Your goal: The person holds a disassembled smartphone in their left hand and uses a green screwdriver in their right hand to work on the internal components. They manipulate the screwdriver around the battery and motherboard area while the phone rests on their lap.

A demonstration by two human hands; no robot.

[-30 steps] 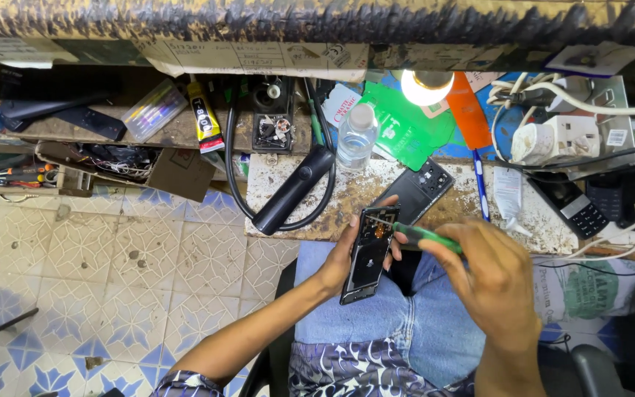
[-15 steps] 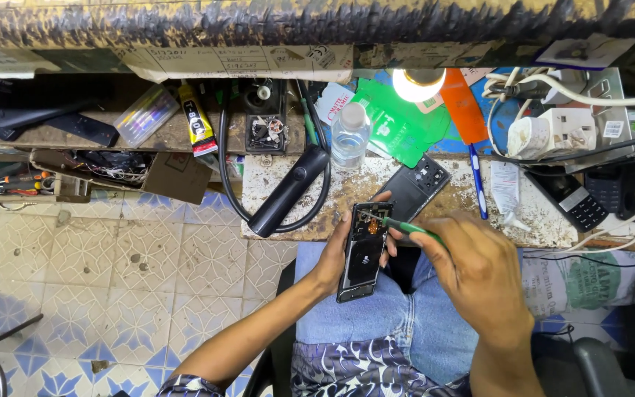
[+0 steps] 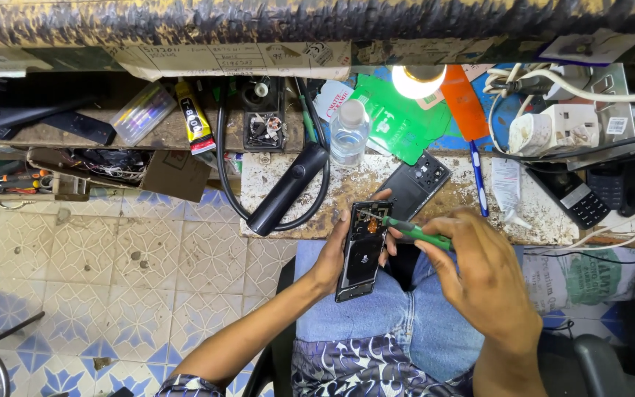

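left hand (image 3: 330, 259): grip closed round phone (image 3: 364, 250), off surface (image 3: 347, 192) front edge
right hand (image 3: 483, 276): grip pinching screwdriver (image 3: 406, 229), tip on phone

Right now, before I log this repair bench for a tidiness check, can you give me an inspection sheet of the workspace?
Surface: worn, stained white workbench top, scratched and spotted.
Job's things: opened black smartphone with its back off, held over the lap; green-handled screwdriver, tip at the phone's upper end.
Clutter: black phone back cover, clear plastic bottle, yellow glue tube, blue pen, green plastic sheets, black keypad phone.
Hands: left hand grips the phone's edge; right hand holds the screwdriver.
Cables: black hose looping from a black cylindrical tool; white cords at a wall socket.
Surroundings: patterned blue and white floor tiles; lit bulb.
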